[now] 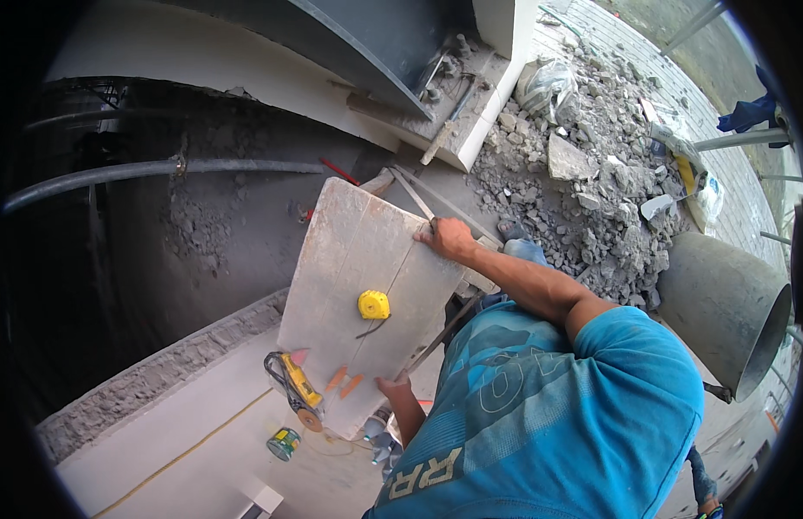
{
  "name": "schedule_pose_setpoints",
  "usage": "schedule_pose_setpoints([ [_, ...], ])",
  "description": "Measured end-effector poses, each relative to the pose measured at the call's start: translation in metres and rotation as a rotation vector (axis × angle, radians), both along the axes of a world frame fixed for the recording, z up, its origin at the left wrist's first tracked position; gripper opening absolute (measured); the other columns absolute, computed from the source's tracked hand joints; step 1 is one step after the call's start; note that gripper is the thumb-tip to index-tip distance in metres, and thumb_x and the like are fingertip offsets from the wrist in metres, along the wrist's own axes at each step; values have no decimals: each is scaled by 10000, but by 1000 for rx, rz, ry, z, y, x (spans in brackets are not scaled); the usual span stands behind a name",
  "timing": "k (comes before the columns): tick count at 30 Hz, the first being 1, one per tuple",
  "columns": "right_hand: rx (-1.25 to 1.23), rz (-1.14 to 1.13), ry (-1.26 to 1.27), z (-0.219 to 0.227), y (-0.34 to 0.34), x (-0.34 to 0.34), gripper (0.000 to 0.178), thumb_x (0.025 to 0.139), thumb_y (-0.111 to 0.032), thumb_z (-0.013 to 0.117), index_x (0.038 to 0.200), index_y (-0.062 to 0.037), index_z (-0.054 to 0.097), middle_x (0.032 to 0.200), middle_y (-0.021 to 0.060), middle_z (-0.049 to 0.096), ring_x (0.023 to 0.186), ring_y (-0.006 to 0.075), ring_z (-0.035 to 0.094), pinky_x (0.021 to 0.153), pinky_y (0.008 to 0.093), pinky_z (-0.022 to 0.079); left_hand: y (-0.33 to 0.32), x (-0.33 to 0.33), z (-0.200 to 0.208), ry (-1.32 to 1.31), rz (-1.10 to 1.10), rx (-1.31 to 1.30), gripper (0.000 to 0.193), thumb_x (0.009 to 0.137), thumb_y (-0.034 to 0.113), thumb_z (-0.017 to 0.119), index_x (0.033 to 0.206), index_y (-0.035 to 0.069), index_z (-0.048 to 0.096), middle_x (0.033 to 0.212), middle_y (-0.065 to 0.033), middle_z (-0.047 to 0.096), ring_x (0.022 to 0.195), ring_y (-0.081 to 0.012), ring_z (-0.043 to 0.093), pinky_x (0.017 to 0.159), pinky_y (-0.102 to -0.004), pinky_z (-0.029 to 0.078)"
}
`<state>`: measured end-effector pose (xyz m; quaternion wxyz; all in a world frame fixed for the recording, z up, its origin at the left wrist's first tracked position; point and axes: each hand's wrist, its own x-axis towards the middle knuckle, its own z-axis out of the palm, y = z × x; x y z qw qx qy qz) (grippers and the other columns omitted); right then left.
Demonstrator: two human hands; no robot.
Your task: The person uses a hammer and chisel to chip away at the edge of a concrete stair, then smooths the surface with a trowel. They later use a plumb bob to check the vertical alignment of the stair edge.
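Note:
A large worn grey board (pixel 358 251) lies tilted in front of me. My right hand (pixel 451 240) is closed over its upper right edge, where a narrow pale strip (pixel 413 194) meets the fingers. My left hand (pixel 393 386) is closed on the board's lower right edge, with its fingers partly hidden. On the board rest a yellow tape measure (pixel 374 304) and two short orange-brown pieces (pixel 351 386). A yellow and black angle grinder (pixel 299 385) with a brown disc lies along the lower left edge. Below it stands a green tin (pixel 284 444).
Broken rubble (pixel 574 195) is heaped at the upper right, beside a large grey drum (pixel 721 303). A metal pipe (pixel 237 166) crosses a dark drop at the left, past a rough concrete edge (pixel 159 376). A brush (pixel 438 141) lies on the ledge above.

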<state>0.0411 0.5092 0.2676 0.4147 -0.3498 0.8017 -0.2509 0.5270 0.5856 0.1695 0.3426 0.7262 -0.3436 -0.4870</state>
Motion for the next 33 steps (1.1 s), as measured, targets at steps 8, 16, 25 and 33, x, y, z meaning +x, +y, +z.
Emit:
schedule_pose_setpoints([
  [8, -10, 54, -26, 7, 1, -7, 588, 796, -576, 584, 862, 3, 659, 894, 225, 653, 871, 386, 629, 754, 452, 504, 5, 57, -39, 35, -360, -46, 517, 889, 408, 408, 1317, 121, 442, 1360, -98, 452, 1268, -334, 396, 993, -591, 330],
  [16, -69, 12, -57, -5, 6, -12, 584, 806, -555, 584, 931, 12, 637, 907, 231, 647, 885, 386, 623, 768, 458, 491, -8, -14, 28, 80, -59, 53, 497, 718, 182, 674, 1037, -148, 481, 1032, -236, 574, 942, -333, 561, 820, -443, 418],
  [25, -77, 17, -68, 3, 8, -14, 559, 812, -534, 585, 905, 13, 650, 891, 215, 660, 882, 368, 634, 773, 452, 497, -4, 9, 22, -40, -101, 47, 479, 680, 187, 762, 917, -159, 529, 931, -263, 627, 853, -317, 623, 762, -406, 474],
  [33, -129, -3, -1, 0, 11, -17, 537, 817, -509, 586, 892, 20, 645, 878, 221, 660, 868, 363, 639, 772, 447, 500, -7, -28, 36, -221, -288, 21, 410, 695, 143, 732, 941, -141, 566, 941, -243, 647, 862, -316, 642, 761, -395, 493],
])
